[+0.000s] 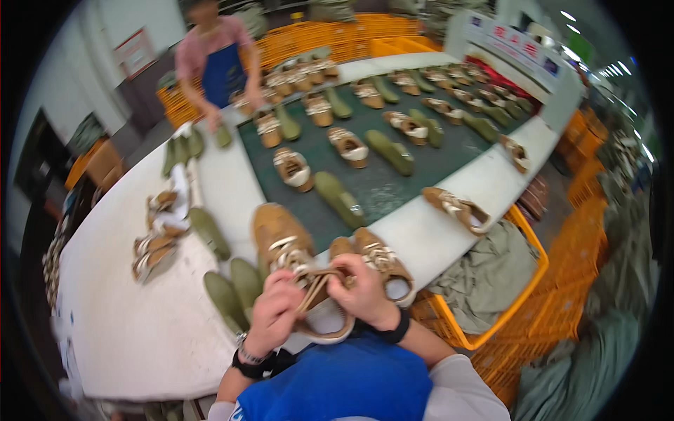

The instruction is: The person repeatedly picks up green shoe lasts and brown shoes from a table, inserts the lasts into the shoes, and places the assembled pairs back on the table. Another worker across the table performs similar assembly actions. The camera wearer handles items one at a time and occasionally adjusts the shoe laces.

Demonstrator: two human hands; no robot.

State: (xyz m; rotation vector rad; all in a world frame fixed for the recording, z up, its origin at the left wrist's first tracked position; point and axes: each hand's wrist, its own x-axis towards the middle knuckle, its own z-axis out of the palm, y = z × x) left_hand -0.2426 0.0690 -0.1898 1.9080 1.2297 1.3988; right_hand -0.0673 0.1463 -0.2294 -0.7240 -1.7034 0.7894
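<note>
A tan sneaker (281, 230) with white laces across its front is right before me at the table's near edge, toe pointing away. Both my hands meet over its tongue. My left hand (276, 313) pinches one end of the tan shoelace (314, 289), fingers closed. On the other side my right hand (361, 289) is closed on the lace too, and a loop stretches between them. Close by on the right sits another tan shoe (382, 256), with a further one partly hidden behind my right hand. Green foot-shaped lasts (226, 298) lie to the left of my left hand.
Several shoes and green lasts stand in rows on a dark green belt (379, 193) set between white tabletops (133, 337). An orange crate (537, 270) of grey-green cloth (484, 281) is at my right. A co-worker in a blue apron (223, 74) handles items at the far left.
</note>
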